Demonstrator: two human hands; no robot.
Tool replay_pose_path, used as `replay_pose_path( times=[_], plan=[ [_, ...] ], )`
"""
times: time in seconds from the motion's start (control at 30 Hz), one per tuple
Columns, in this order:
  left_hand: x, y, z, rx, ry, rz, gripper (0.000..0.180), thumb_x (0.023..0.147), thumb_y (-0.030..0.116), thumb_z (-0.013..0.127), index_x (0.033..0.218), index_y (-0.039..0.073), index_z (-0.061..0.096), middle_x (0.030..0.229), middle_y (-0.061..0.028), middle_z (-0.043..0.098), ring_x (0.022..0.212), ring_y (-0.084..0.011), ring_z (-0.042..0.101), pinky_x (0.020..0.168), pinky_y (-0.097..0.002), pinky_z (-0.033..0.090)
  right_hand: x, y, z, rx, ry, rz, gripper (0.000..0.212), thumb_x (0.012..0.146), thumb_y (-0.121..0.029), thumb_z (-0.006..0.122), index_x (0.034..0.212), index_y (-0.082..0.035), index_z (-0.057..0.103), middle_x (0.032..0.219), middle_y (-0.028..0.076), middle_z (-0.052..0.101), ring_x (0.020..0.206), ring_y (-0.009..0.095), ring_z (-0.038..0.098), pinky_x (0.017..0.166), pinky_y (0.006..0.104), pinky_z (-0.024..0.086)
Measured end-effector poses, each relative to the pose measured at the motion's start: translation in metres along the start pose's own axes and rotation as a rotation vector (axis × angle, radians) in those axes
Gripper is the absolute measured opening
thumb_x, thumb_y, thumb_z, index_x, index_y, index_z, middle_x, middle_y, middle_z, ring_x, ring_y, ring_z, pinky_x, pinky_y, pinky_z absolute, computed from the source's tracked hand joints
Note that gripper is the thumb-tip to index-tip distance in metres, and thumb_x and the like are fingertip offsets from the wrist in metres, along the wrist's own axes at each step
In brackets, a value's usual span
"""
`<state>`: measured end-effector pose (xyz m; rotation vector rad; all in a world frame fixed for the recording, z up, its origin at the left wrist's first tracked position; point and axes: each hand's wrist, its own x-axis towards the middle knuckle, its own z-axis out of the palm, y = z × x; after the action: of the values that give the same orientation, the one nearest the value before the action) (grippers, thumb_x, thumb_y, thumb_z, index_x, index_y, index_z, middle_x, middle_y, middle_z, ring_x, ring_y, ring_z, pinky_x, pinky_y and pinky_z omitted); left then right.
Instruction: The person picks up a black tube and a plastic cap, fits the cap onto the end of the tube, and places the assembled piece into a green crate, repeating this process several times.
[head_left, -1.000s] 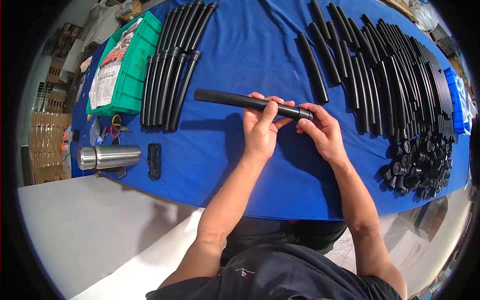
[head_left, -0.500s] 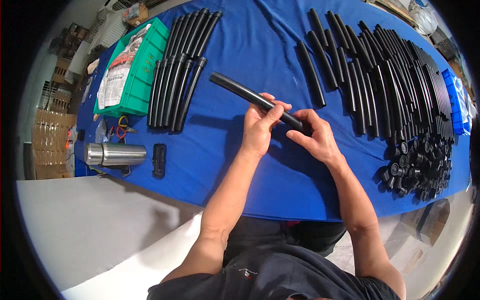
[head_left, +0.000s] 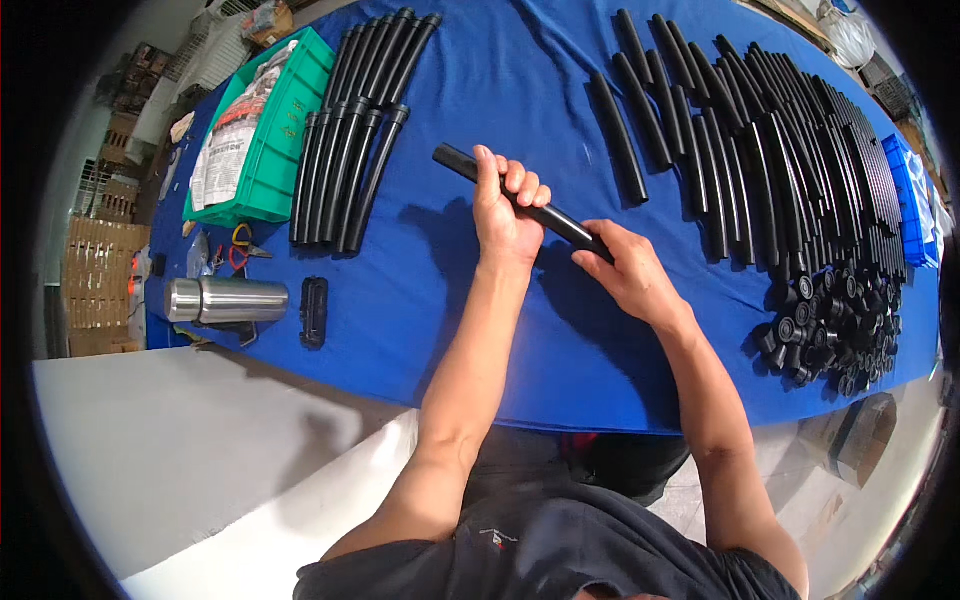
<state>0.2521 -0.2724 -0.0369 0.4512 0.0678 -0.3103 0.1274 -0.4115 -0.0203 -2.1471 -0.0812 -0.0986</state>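
A black tube [head_left: 566, 226] slants above the blue cloth, its far end up and to the left. My left hand [head_left: 510, 212] is closed around its upper half, thumb lying along it. The fingers of my right hand [head_left: 637, 268] close over the lower right end and hide it. Whether a cap sits on that end I cannot tell. To the right lie many loose black tubes [head_left: 700, 150] in slanting rows. A heap of small black caps [head_left: 825, 330] lies below them. Tubes with collared upper ends [head_left: 350, 180] form two rows at the left.
A green crate [head_left: 275, 150] with newspaper over it stands at the far left. Near it are yellow-and-red-handled pliers [head_left: 242, 248], a steel flask [head_left: 228, 300] and a small black case [head_left: 314, 312]. At the right edge is a blue bin [head_left: 912, 200]. The blue-covered table's front edge [head_left: 600, 430] runs before me.
My left hand has slid up the tube toward its far end, and its fingers now wrap fully around. My right hand stays at the lower end, its fingers more closed over it.
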Motion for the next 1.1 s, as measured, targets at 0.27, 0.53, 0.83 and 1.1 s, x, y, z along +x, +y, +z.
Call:
replay_pose_path(
  times=[0.27, 0.53, 0.83, 1.1],
  plan=[
    [-0.001, -0.003, 0.000, 0.004, -0.005, 0.020, 0.036, 0.095, 0.044, 0.060, 0.076, 0.017, 0.048, 0.061, 0.0033, 0.042, 0.049, -0.0096, 0.039, 0.048, -0.0266, 0.037, 0.002, -0.003, 0.002, -0.087, 0.060, -0.027, 0.033, 0.088, -0.016, 0.068, 0.112, 0.004, 0.058, 0.093, 0.020, 0.064, 0.085, 0.037, 0.064, 0.075, 0.0434, 0.049],
    [-0.002, -0.001, -0.002, -0.012, -0.020, -0.006, 0.032, 0.097, 0.041, 0.059, 0.078, 0.017, 0.050, 0.062, 0.0043, 0.042, 0.051, -0.0093, 0.041, 0.050, -0.0256, 0.037, 0.001, 0.000, 0.008, -0.031, 0.051, -0.001, 0.034, 0.087, -0.014, 0.069, 0.113, 0.003, 0.057, 0.091, 0.019, 0.063, 0.080, 0.035, 0.063, 0.069, 0.0417, 0.050],
    [-0.013, -0.006, 0.004, -0.006, 0.176, -0.015, 0.041, 0.093, 0.046, 0.062, 0.071, 0.018, 0.043, 0.059, 0.0036, 0.038, 0.050, -0.0110, 0.038, 0.049, -0.0279, 0.034, 0.001, 0.000, 0.013, -0.239, 0.192, -0.188, 0.037, 0.084, -0.015, 0.073, 0.115, 0.000, 0.060, 0.085, 0.016, 0.061, 0.073, 0.033, 0.062, 0.065, 0.0414, 0.050],
    [-0.019, -0.008, 0.005, -0.045, 0.061, 0.016, 0.038, 0.098, 0.040, 0.057, 0.072, 0.017, 0.042, 0.058, 0.0028, 0.038, 0.047, -0.0112, 0.039, 0.046, -0.0280, 0.033, 0.003, -0.007, -0.002, 0.009, 0.048, 0.078, 0.028, 0.081, -0.016, 0.076, 0.100, 0.003, 0.066, 0.067, 0.008, 0.057, 0.062, 0.016, 0.057, 0.058, 0.0309, 0.045]
  ],
)
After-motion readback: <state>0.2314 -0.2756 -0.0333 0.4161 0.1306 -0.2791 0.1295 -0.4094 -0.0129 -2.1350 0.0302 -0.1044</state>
